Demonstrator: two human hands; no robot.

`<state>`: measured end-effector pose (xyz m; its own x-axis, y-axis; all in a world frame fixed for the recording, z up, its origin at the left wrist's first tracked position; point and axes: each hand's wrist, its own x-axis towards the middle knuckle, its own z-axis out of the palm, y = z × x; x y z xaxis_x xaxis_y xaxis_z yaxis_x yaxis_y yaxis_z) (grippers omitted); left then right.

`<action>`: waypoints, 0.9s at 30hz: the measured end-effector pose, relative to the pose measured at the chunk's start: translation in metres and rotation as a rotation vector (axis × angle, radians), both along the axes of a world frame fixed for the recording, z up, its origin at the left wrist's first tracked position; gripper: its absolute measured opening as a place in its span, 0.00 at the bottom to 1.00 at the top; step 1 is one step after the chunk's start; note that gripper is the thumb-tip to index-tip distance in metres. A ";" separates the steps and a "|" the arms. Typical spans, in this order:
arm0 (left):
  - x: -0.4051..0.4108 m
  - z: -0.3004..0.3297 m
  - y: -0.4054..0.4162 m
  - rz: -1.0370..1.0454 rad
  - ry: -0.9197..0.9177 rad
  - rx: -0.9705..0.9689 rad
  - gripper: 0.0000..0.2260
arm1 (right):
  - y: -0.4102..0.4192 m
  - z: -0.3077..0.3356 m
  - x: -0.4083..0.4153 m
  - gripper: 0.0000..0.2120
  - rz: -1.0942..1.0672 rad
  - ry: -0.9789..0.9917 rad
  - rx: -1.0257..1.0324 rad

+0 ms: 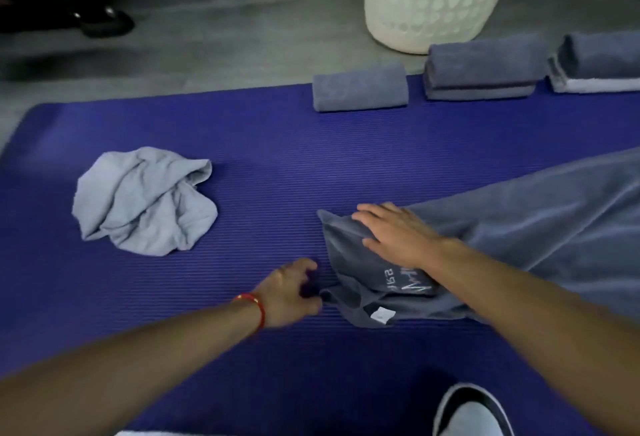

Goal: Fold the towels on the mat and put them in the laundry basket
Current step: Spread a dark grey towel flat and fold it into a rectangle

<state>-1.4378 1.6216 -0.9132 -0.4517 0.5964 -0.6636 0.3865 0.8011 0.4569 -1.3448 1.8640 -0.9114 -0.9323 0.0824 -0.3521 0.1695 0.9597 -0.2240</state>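
My right hand (391, 233) lies flat, fingers straight, on the dark slate-grey terry towel (519, 227) that sprawls across the right side of the ribbed purple foam mat (242, 297), pressing down its rumpled near-left end where some pale printed lettering shows. My left hand (292, 292), the one with the red thread bracelet (254, 307) at the wrist, curls its fingers at the towel's lower left corner, just beside a small white sewn label (382, 315); it looks as if I pinch that corner, though blur keeps me from being sure. The job in hand, as I judge it, is to spread this towel out before folding. To do it well I should keep the flat palm as an anchor, draw the corner outward and toward me until the bunched edge lies straight, then sweep the palm along the cloth to chase out wrinkles. Pulling too hard risks dragging the whole towel instead of flattening it. Edges should meet squarely so the fold matches the three folded grey towel bundles (360, 91) lined along the mat's far edge. The white perforated plastic laundry basket (433, 2) stands on the grey floor just beyond them. A crumpled pale blue-grey towel (142, 200) waits unfolded on the mat's left side, well apart from my hands.
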 end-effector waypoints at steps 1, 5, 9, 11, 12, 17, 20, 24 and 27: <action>0.013 -0.004 -0.003 -0.066 -0.008 0.009 0.33 | -0.002 -0.003 -0.014 0.26 0.012 -0.018 -0.005; 0.048 -0.019 0.004 0.230 -0.032 0.196 0.28 | -0.017 -0.018 -0.056 0.23 -0.017 -0.019 -0.031; 0.071 -0.030 0.015 0.638 -0.097 0.222 0.10 | -0.020 -0.027 -0.080 0.09 -0.083 0.021 0.064; 0.069 -0.030 0.020 0.771 -0.071 0.228 0.01 | -0.008 -0.022 -0.092 0.07 -0.102 0.067 0.052; 0.067 -0.032 0.021 0.825 -0.077 0.234 0.01 | 0.000 -0.017 -0.100 0.07 -0.100 0.088 0.059; 0.065 -0.033 -0.001 1.204 -0.283 0.351 0.06 | 0.036 0.009 -0.160 0.04 -0.167 0.201 -0.009; 0.068 -0.037 -0.029 1.315 -0.423 0.469 0.16 | 0.039 0.017 -0.203 0.03 -0.137 0.214 -0.093; 0.070 -0.040 -0.050 1.249 -0.408 0.548 0.28 | 0.031 0.000 -0.235 0.04 -0.180 0.212 -0.106; 0.067 -0.037 -0.048 1.195 -0.363 0.518 0.32 | 0.023 -0.026 -0.238 0.04 -0.222 0.222 -0.113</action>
<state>-1.3708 1.5736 -0.9499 -0.7146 0.1816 -0.6755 -0.6257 0.2658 0.7334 -1.5831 1.8871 -0.9375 -0.9511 0.2640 -0.1606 0.3065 0.8721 -0.3815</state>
